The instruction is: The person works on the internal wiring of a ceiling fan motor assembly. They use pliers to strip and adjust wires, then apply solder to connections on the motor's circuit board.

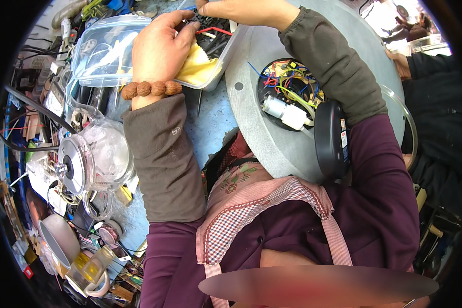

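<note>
My left hand, with a brown bead bracelet at the wrist, reaches over a clear plastic box. Its thumb and forefinger are apart above the contents; the other fingers are mostly hidden. In the box lie a yellow cloth and dark tools, one with red handles. My right hand hangs over the far side of the box, its fingers largely cut off by the upper edge. Beneath my right forearm, an opened round black appliance base shows coloured wires and a small white-and-silver motor or pump.
A round grey tabletop bears the appliance and a black rounded housing. A translucent lid leans by the box. At left stand a glass kettle, cables and clutter. Another person's hand rests at the tabletop's right rim.
</note>
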The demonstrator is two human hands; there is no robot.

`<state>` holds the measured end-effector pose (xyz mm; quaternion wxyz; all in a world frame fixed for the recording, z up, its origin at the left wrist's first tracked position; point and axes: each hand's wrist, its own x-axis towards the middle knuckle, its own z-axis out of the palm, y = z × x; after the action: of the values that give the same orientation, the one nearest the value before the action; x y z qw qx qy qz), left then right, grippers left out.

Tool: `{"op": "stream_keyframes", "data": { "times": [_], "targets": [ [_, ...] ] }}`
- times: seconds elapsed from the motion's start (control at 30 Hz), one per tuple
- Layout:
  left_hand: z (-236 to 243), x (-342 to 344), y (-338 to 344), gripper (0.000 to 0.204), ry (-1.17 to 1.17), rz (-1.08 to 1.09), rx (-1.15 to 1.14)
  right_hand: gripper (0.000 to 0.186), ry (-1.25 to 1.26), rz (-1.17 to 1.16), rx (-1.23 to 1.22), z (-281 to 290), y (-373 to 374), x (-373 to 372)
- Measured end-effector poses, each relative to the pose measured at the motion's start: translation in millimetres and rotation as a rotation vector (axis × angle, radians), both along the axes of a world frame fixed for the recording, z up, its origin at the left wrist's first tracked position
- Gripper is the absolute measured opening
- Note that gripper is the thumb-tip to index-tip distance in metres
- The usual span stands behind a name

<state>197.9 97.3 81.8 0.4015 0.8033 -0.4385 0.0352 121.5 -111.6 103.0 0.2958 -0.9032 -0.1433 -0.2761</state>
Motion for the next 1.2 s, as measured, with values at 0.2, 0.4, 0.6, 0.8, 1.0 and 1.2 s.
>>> {"op": "stream_keyframes", "data": {
  "times": [0.2, 0.4, 0.6, 0.8, 1.0, 1.2],
  "targets": [
    [1, -1, 1, 0.026, 0.024, -0.048, -0.028, 0.021, -0.077, 0.092, -0.107, -3, -1, -1],
    [7, -6, 5, 0.024, 0.085, -0.011, -0.018, 0.019, 0.380, 0.038, 0.138, 22, 14, -17],
    [6, -6, 3, 0.021, 0.097, 0.006, -0.004, 0.016, -0.032, -0.105, -0.161, -17, -6, 3],
    [7, -9, 1, 0.022, 0.126, 0.022, -0.016, 0.014, 0.245, -0.159, -0.405, 11, 8, -7],
    [8, -9, 1, 0.022, 0.045, 0.007, 0.046, 0.012, 0.214, -0.295, -0.505, 13, 22, -18],
    [9, -8, 1, 0.021, 0.063, 0.004, 0.050, 0.020, 0.216, -0.384, -0.602, 11, 25, -19]
  ]
}}
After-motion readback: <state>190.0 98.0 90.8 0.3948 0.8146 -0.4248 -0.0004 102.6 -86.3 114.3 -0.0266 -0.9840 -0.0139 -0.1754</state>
